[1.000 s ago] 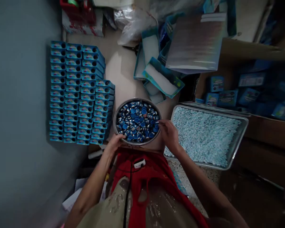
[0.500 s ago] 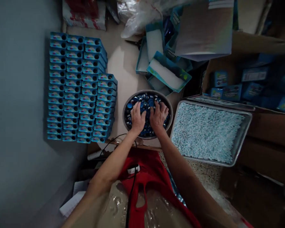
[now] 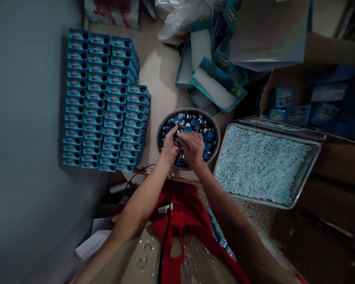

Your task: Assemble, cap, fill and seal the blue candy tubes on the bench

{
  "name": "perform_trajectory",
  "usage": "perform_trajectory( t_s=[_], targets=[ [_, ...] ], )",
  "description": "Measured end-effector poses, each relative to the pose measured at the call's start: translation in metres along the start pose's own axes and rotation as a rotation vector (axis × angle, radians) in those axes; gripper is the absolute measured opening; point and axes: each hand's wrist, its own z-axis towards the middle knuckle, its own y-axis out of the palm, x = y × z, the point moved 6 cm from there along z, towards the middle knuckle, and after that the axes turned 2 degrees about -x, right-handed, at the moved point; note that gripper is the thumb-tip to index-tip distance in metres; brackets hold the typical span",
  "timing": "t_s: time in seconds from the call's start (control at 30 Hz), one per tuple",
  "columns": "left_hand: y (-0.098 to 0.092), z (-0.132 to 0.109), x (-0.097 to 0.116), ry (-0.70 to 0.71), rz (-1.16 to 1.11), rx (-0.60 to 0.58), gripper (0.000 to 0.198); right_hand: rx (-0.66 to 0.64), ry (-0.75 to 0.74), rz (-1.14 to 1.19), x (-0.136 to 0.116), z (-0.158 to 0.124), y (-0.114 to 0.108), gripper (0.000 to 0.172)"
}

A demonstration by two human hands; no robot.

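Observation:
A round metal bowl (image 3: 159, 146) is full of small round blue-and-silver tins (image 3: 194, 121), some showing blue faces and some silver ones. Over its middle, my left hand (image 3: 170, 146) is half turned up and curled, with a blue tin at its fingertips. My right hand (image 3: 193, 146) bends in against it, its fingers pressed together over the left palm. What lies between those right fingers is hidden. The two hands meet above the tins in the bowl.
Stacked blue boxes (image 3: 96, 100) with round holes stand at left, beside the wall. A metal tray (image 3: 309, 167) of pale blue pieces lies at right. Open blue cartons (image 3: 217, 85), scissors (image 3: 174, 46) and a cardboard box (image 3: 286, 85) with blue packs are farther back.
My hands were spread flat on the tins; now they have come together and curled above them. The whole view has shifted slightly, with things appearing farther right.

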Motion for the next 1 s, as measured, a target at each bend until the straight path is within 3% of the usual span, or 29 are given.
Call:
perform_trajectory(
  t_s=[0.1,0.17,0.33,0.43,0.5,0.63,0.77,1.0],
  targets=[
    [0.003,0.005,0.000,-0.063,0.007,-0.030,0.022,-0.035,-0.014,0.031,0.001,0.007,-0.008,0.023],
    [0.008,0.004,-0.001,-0.104,0.025,-0.073,0.022,0.011,0.035,0.068,0.008,0.009,-0.021,0.024],
    [0.015,-0.010,0.003,-0.183,0.166,-0.103,0.019,0.176,0.306,0.128,0.043,-0.003,-0.061,0.029],
    [0.013,-0.018,0.006,-0.230,0.183,-0.064,0.020,0.074,0.381,0.177,0.055,0.001,-0.061,0.028],
    [0.013,-0.021,0.010,-0.226,0.160,-0.051,0.021,-0.032,0.334,0.208,0.053,0.012,-0.055,0.026],
    [0.011,-0.020,0.016,-0.209,0.150,-0.034,0.022,-0.121,0.254,0.192,0.046,0.031,-0.045,0.028],
    [0.006,-0.019,0.011,-0.199,0.151,0.011,0.021,-0.279,0.413,0.230,0.057,0.028,-0.033,0.030],
    [-0.004,-0.039,-0.007,-0.198,-0.075,0.002,0.020,-0.280,0.548,0.221,0.077,0.017,-0.055,0.027]
  ],
)
